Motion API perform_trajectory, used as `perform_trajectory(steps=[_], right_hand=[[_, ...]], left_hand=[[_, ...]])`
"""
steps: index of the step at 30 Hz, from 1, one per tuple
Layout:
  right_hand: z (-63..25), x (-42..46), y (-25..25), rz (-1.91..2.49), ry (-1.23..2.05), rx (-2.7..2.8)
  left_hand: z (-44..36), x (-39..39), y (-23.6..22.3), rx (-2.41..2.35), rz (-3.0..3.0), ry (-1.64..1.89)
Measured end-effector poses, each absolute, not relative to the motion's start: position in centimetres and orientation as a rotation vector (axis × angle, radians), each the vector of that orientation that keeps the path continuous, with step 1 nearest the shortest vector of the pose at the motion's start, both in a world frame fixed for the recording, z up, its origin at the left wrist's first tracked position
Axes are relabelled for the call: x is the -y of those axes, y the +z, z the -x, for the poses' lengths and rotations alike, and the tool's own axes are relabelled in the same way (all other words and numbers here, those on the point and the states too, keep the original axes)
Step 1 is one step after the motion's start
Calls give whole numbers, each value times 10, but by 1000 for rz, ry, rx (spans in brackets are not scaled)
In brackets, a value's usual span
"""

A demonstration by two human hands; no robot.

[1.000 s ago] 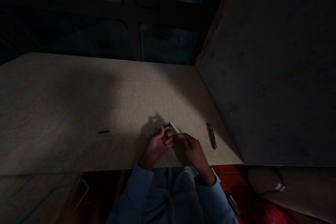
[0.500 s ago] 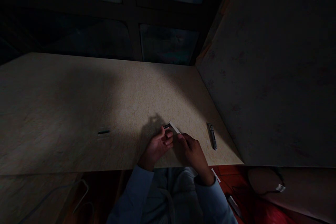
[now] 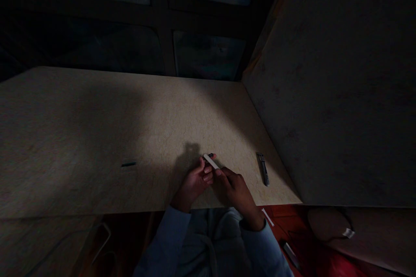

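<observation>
Holds in the right hand (image 3: 235, 188) one pale stick (image 3: 212, 161), narrow, straight, flat-looking and rounded at its far end. Slants up and leftward from the right thumb and fingers, closed on the lower part, above the near side of the table (image 3: 195, 112). Pinches in the curled fingers of the left hand (image 3: 194, 184) one small dark piece (image 3: 211, 155), mostly hidden; crosses it near the stick's tip, too dim to tell whether touching. Totals two hands and two blue sleeves (image 3: 167, 238). Farther out on the table: one long dark tool (image 3: 263, 170) at right, one thin dark strip (image 3: 129, 164) at left, well apart. Below the table's edge, at right: one reddish floor (image 3: 287, 211), one white strip (image 3: 268, 217), one white tag (image 3: 349, 233).
</observation>
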State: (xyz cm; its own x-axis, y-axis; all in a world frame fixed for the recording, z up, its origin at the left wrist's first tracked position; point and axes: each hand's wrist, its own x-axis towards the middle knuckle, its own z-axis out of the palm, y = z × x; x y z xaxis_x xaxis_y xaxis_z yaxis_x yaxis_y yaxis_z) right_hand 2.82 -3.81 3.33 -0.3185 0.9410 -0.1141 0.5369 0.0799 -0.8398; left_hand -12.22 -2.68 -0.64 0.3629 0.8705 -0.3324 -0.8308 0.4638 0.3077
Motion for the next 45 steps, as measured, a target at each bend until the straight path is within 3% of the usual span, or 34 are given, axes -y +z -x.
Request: perform_trajectory(steps=[7, 13, 20, 31, 38, 45], right_hand=[[-35, 36, 25, 1622, 1003, 1844], [-30, 38, 32, 1412, 1156, 1889], [-34, 36, 27, 1602, 1032, 1826], [-47, 38, 29, 1401, 1157, 1968], [-73, 50, 27, 1395, 1129, 1872], [-93, 80, 28, 1311, 1148, 1672]], left_hand=[[122, 27, -10, -407, -146, 1114], [123, 27, -13, -445, -115, 1101], [122, 26, -12, -357, -166, 1128], [126, 29, -9, -439, -146, 1190], [124, 26, -2, -686, -281, 1383], [77, 31, 4, -1369, -916, 1465]])
